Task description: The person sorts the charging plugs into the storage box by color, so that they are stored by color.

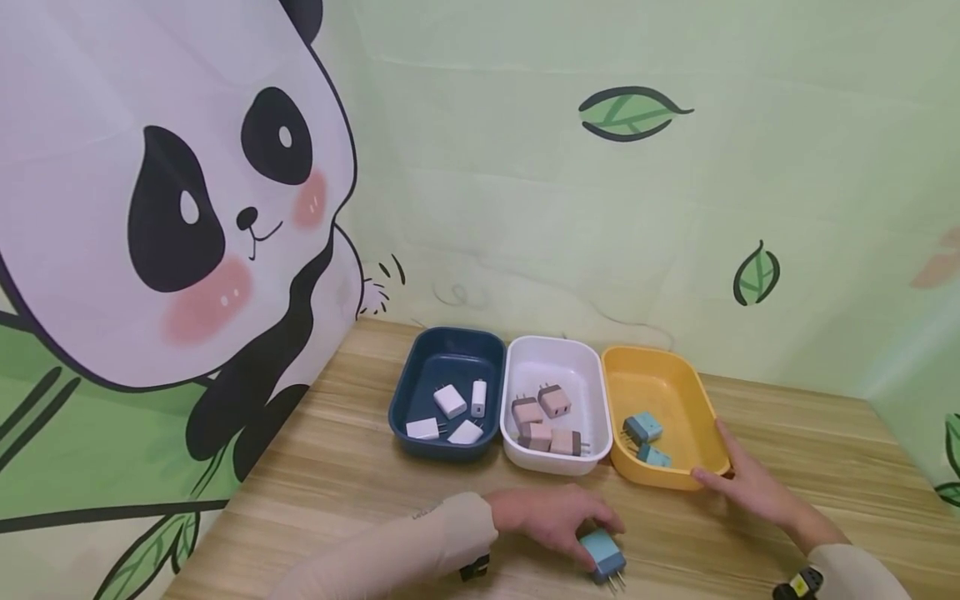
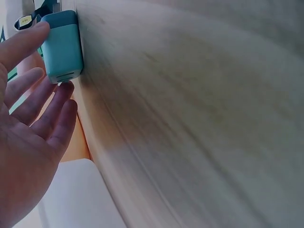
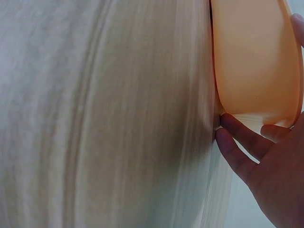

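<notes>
At the front of the table, my left hand [image 1: 551,517] has its thumb and fingers around a blue two-tone USB wall charger [image 1: 602,554], whose metal prongs point toward me. In the left wrist view the thumb touches the darker end of the charger [image 2: 62,47], and fingertips lie by its port end. My right hand [image 1: 757,487] holds the near right corner of a yellow bin [image 1: 675,479], thumb at the front rim and fingers along the right side. Inside that bin lie two blue chargers [image 1: 643,427]. The right wrist view shows fingers against the bin's wall [image 3: 256,61].
Left of the yellow bin stand a white bin [image 1: 558,462] with several pink chargers [image 1: 555,400] and a navy bin [image 1: 442,450] with several white chargers [image 1: 450,402]. The three bins form a row on the wooden table [image 1: 322,467], near a panda-printed backdrop [image 1: 487,167].
</notes>
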The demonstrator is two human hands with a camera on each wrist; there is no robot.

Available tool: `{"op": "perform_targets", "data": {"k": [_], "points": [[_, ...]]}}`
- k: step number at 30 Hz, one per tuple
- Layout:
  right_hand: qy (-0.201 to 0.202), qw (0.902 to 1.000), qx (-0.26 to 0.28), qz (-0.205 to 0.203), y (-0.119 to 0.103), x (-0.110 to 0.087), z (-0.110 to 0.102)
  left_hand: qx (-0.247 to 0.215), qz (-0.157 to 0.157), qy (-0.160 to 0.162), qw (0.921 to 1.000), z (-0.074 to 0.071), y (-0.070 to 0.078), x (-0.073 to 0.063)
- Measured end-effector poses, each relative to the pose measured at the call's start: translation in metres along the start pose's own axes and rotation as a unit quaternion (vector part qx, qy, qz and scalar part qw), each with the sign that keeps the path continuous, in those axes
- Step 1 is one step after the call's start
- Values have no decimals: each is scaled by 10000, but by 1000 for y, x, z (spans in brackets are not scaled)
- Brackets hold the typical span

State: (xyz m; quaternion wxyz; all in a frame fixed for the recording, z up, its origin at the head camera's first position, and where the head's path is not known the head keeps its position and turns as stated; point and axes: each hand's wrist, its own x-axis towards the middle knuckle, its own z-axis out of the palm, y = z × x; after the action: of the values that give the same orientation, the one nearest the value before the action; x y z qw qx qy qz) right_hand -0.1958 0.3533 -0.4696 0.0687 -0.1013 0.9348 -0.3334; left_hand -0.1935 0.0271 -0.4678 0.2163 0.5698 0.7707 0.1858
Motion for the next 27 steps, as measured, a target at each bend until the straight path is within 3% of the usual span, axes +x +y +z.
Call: {"op": "perform_targets", "data": {"k": [17, 27], "points": [[38, 10000, -80, 3, -1, 0, 0, 251, 2, -253, 9994, 5, 2, 5], [30, 9999, -99, 31, -1, -1, 0, 387, -4, -23, 9992, 5, -4, 4]]}}
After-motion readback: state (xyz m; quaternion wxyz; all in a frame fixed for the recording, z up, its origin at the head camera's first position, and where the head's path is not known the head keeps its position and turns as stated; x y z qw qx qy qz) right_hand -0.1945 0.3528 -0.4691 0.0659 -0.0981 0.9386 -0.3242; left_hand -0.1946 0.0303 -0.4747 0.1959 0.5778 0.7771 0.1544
